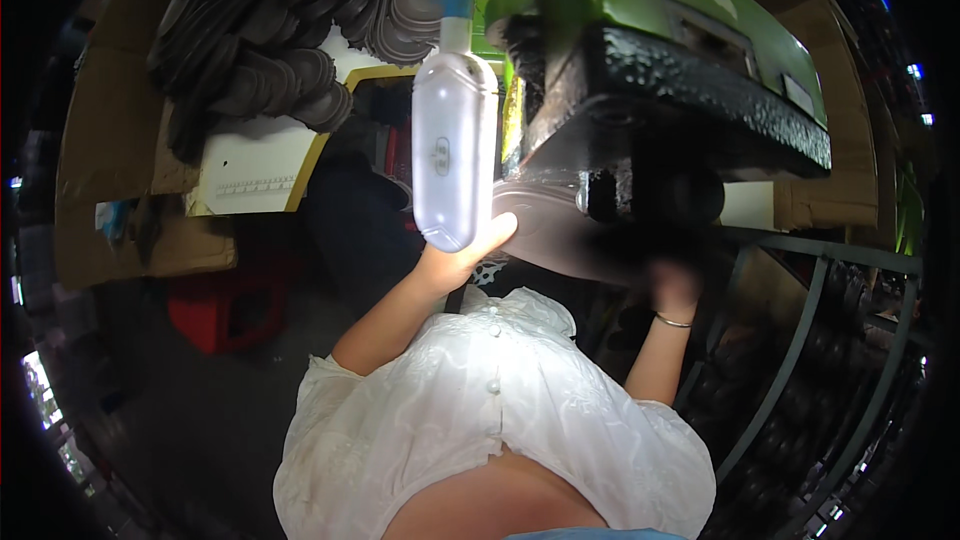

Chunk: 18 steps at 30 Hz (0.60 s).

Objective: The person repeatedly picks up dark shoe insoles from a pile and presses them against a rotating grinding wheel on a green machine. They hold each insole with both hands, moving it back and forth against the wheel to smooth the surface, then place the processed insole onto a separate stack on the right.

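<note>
A dark grey-brown shoe sole point(545, 225) lies level under the head of a green and black machine point(690, 70). My left hand point(478, 245) holds the sole's left end, thumb on top; its other fingers are hidden, partly behind a lit lamp point(455, 155). My right hand point(677, 283) is by the right end of the sole, smeared and in shadow, so its grip does not show. The lamp hangs from a blue arm in front of the machine.
Many similar soles point(270, 50) are heaped at the far left on a white, yellow-edged board point(250, 175), beside cardboard point(115, 140). A red stool point(225, 310) stands on the floor at left. A metal rack point(815, 310) with dark pieces is at right.
</note>
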Available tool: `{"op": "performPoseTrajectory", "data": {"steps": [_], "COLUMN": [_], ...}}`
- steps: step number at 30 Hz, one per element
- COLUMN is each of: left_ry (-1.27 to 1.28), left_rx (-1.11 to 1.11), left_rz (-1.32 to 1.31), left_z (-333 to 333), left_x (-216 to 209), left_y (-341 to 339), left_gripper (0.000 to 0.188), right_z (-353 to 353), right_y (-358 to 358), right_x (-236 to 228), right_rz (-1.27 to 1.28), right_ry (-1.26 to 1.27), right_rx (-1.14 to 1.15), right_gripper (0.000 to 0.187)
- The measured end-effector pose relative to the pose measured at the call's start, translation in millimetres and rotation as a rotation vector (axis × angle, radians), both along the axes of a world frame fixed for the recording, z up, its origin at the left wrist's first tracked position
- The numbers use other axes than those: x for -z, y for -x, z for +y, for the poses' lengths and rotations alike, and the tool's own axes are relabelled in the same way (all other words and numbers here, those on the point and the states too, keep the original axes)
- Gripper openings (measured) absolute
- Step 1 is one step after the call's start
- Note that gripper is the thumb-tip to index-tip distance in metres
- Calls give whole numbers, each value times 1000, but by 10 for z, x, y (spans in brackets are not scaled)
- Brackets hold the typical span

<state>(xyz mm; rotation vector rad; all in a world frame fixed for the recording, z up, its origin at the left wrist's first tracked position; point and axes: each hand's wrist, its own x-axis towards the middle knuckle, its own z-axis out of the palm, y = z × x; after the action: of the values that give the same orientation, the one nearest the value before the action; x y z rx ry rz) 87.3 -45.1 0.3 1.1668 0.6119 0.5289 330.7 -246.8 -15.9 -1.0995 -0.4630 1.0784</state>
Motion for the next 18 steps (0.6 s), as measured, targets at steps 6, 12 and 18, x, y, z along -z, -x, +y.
{"op": "performPoseTrajectory", "data": {"steps": [6, 12, 18], "left_ry": [120, 94, 3], "left_rx": [-114, -193, 59], "left_rz": [-196, -146, 196], "left_z": [138, 353, 280], "left_x": [28, 92, 249], "left_y": [243, 766, 921], "left_gripper": [35, 30, 29], "right_z": [558, 912, 1231], "right_y": [244, 566, 711], "right_x": [-404, -545, -684], "right_rz": [-22, -366, -551], "right_ry": [-169, -151, -56], "right_rx": [116, -113, -172], "right_gripper": [39, 29, 26]}}
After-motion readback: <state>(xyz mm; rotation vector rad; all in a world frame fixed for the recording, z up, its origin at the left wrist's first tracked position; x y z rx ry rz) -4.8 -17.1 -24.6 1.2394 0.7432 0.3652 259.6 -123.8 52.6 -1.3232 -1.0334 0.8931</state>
